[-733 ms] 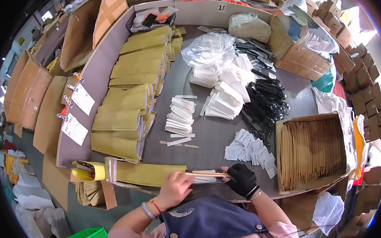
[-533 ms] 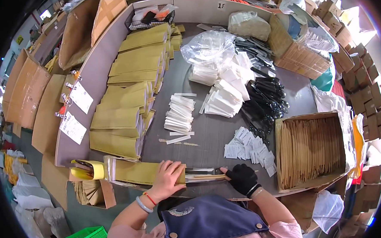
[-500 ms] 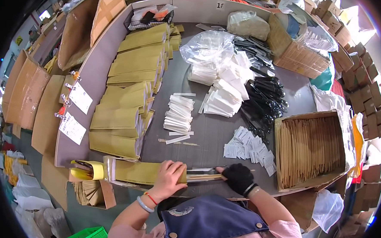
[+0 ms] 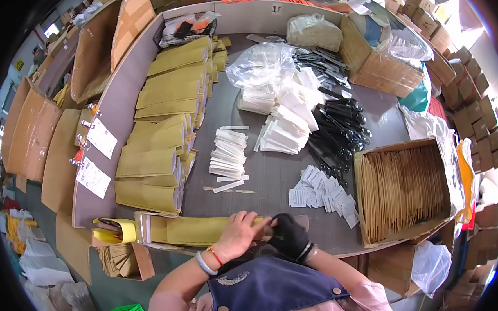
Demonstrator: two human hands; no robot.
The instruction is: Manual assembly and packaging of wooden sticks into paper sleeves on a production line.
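A long yellow-brown paper envelope [image 4: 192,230] lies along the table's near edge. My bare left hand [image 4: 239,235], with a red string and a grey bangle at the wrist, grips the envelope's right end. My right hand [image 4: 289,236], in a black glove with bare fingertips, is closed right beside it, fingertips meeting near the envelope's end. Whatever the right fingers pinch is hidden. Beyond the hands lie a pile of narrow white strips [image 4: 228,155] and, farther right, small printed paper slips [image 4: 322,192].
Stacked envelopes [image 4: 148,161] cover the table's left side. White packets [image 4: 284,128], black-handled items [image 4: 337,125] and a clear plastic bag [image 4: 264,64] fill the middle. At right stands a carton [image 4: 364,206] packed with brown envelopes. A yellow holder [image 4: 123,231] sits at the near left corner.
My right hand has moved left to meet my left hand. My left hand and the envelope's right end have shifted slightly right. The thin pale pieces between the hands no longer show.
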